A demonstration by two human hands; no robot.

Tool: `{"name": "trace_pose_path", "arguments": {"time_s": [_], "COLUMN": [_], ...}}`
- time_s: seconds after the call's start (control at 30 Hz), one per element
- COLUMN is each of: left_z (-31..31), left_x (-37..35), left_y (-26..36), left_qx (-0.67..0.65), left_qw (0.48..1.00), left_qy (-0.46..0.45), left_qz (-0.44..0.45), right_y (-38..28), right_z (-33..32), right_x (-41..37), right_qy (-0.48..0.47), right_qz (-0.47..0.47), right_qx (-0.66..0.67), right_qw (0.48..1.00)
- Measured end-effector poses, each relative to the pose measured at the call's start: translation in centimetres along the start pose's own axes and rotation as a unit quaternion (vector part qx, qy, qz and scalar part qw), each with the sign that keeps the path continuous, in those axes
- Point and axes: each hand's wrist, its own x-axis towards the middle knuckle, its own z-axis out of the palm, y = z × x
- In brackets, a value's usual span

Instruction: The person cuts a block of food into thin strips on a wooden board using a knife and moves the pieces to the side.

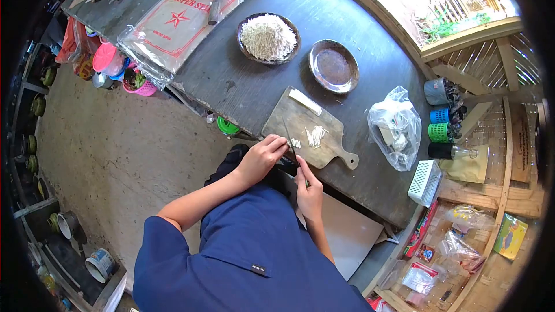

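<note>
Your right grip (309,189) is wrapped round the knife (290,138), but your left grip (263,160) (can't tell if it's pinching anything) sits right beside it, so one slip could nick you.

Red "SUPER ST…" txt (189,2) + star (177,18) on plastic pkg (165,37), shirt tag (258,268) illeg.

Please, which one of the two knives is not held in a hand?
The loose knife, lying on the plastic pack printed with a red star; the held knife is in the right hand.
</note>
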Motion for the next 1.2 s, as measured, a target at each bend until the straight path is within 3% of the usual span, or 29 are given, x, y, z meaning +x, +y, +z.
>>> {"name": "trace_pose_path", "arguments": {"time_s": [0.13, 0.3, 0.4, 0.67, 0.73, 0.8, 1.03, 1.13, 1.2], "left_z": [0.2, 0.1, 0.3, 0.5, 0.3, 0.2, -0.2, -0.5, -0.6], "left_x": [-0.2, -0.1, -0.1, -0.3, -0.2, -0.2, -0.4, -0.9, -0.9], "left_y": [-0.2, 0.0, 0.0, -0.3, -0.2, -0.2, 0.0, -0.1, -0.3], "left_qx": [0.028, 0.003, 0.004, -0.004, -0.006, 0.003, 0.010, 0.007, 0.026], "left_qw": [1.000, 1.000, 1.000, 1.000, 1.000, 1.000, 1.000, 0.999, 0.999], "left_qy": [-0.009, 0.007, 0.007, 0.005, 0.003, 0.002, -0.015, -0.031, -0.029], "left_qz": [0.005, -0.003, -0.008, -0.007, -0.010, -0.004, 0.004, 0.001, 0.003], "right_y": [-0.4, 0.5, 0.6, 0.3, 0.5, 0.4, 0.0, 0.0, 0.8], "right_z": [0.3, 0.1, -0.3, 0.4, 0.4, 0.7, 1.2, 0.7, 0.4], "right_x": [0.1, 0.6, -0.4, 0.3, -0.3, 0.1, 1.6, 1.2, 1.0], "right_qy": [-0.016, 0.004, -0.027, -0.008, -0.007, -0.012, -0.012, -0.034, -0.041], "right_qz": [0.068, -0.012, 0.038, 0.006, 0.019, 0.061, -0.009, 0.024, 0.049], "right_qx": [0.018, 0.037, 0.022, 0.051, -0.008, 0.004, 0.016, 0.028, 0.105], "right_qw": [0.997, 0.999, 0.999, 0.999, 1.000, 0.998, 1.000, 0.999, 0.992]}}
